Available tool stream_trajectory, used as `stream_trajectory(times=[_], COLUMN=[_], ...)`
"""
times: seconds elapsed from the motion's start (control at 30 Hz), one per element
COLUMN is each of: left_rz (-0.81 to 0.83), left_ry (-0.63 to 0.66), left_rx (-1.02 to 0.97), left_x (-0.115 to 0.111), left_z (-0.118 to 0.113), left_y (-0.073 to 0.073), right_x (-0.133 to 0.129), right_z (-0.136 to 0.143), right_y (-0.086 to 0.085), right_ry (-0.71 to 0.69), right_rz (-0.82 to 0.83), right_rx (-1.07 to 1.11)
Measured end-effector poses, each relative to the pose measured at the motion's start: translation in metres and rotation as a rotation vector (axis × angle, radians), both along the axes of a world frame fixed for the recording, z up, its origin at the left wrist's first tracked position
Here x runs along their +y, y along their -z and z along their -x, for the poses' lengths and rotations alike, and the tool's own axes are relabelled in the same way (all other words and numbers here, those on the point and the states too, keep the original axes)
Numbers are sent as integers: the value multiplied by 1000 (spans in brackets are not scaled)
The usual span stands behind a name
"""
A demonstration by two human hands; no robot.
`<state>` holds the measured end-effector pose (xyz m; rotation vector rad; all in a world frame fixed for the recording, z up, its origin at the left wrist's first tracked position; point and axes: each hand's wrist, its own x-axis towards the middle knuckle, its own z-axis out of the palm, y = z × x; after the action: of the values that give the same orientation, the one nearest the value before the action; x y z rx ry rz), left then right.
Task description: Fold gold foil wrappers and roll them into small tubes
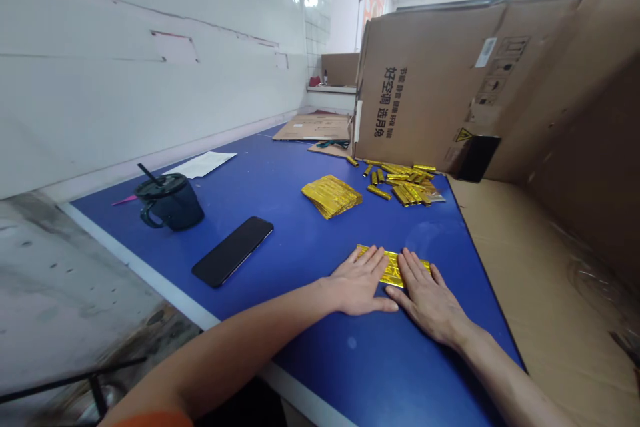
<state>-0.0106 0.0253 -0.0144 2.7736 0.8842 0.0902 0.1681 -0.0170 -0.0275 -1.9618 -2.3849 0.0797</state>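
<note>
A shiny gold foil sheet [393, 271] lies flat on the blue table, partly covered by both hands. My left hand [359, 283] rests palm down on its left part, fingers stretched out and the thumb pointing right. On its right part lies my right hand [429, 297], also flat with the fingers extended. The sheet's middle shows between them. Farther back sits a fanned stack of flat gold sheets [332, 196]. To the right of that stack is a heap of small gold foil rolls [407, 195], several of them loose at its edge.
A black phone [233, 251] and a dark lidded mug [173, 203] with a straw stand at the left. White paper [201, 164] lies by the wall. A tall cardboard box [425, 80] rises at the back right, with another dark phone [479, 158] against it. Flat cardboard [315, 127] lies behind.
</note>
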Motion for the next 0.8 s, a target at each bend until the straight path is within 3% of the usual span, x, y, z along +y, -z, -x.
stream_trajectory(times=[0.2,0.33,0.43,0.6,0.8], left_rz=[-39,-93,-125,-136,-54], left_ry=[15,17,-14,40,-10], left_rx=[-6,70,77,67,-5], left_x=[-2,4,7,3,-2], left_z=[-3,-6,-7,-5,-5], left_y=[3,13,20,14,4], right_x=[-9,-22,-26,-24,-26], right_z=[17,52,65,52,23], right_y=[-24,-32,-26,-13,-9], right_ry=[36,-182,-185,-199,-191], right_rz=[9,75,63,17,51], right_rx=[36,174,214,253,123])
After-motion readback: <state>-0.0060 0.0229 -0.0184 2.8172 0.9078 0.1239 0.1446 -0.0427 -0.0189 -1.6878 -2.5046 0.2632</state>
